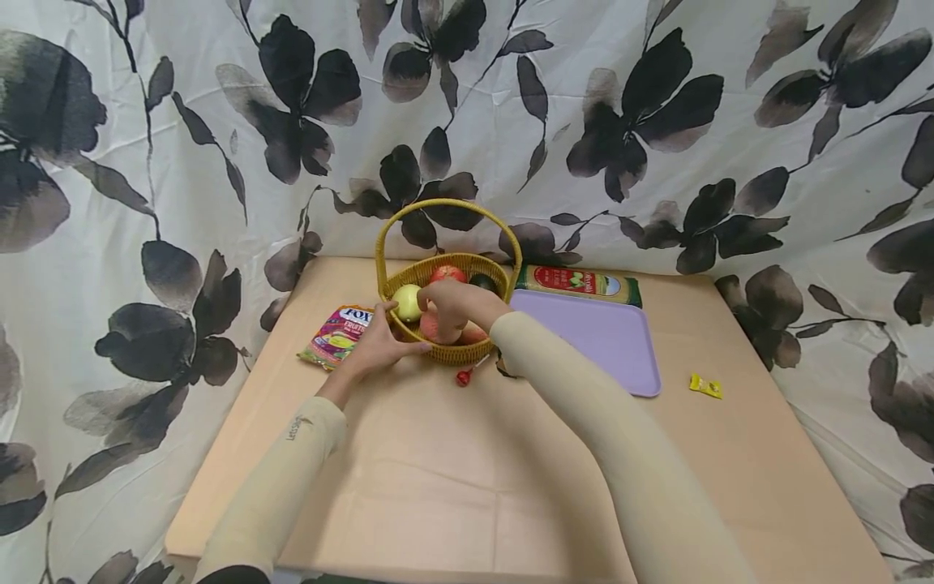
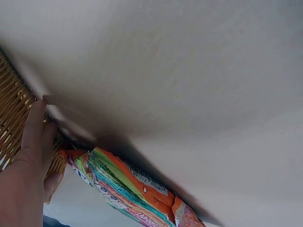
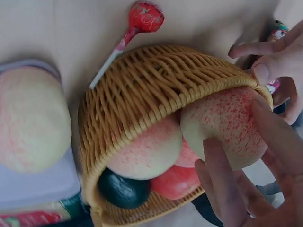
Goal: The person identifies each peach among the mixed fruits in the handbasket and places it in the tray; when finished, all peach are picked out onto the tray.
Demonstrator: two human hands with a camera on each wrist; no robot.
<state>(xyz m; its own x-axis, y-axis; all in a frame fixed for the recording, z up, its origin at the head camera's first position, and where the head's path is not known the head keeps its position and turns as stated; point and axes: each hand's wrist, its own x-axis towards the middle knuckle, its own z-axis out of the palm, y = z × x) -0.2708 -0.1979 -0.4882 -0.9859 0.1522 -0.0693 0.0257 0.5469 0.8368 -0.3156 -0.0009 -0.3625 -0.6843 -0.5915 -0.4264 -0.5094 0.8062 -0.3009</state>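
My right hand (image 1: 452, 304) reaches into a wicker basket (image 3: 156, 80) with an arched handle and holds a peach (image 3: 227, 127), fingers and thumb curled about it. Beside that peach lie another peach (image 3: 147, 151), a red fruit (image 3: 176, 182) and a dark green avocado-like fruit (image 3: 124, 189). A pale green apple (image 1: 407, 302) sits at the basket's left side. My left hand (image 1: 383, 341) rests against the basket's left rim and outer wall; its fingers (image 2: 34, 130) lie fairly straight along the weave in the left wrist view.
A FOX candy bag (image 1: 339, 334) lies left of the basket, a red lollipop (image 1: 463, 378) in front. To the right are a lavender tray (image 1: 598, 332) carrying a peach (image 3: 33, 118), a long green-and-red package (image 1: 580, 282) and a small yellow wrapper (image 1: 705, 386). A floral curtain (image 1: 511, 122) hangs behind.
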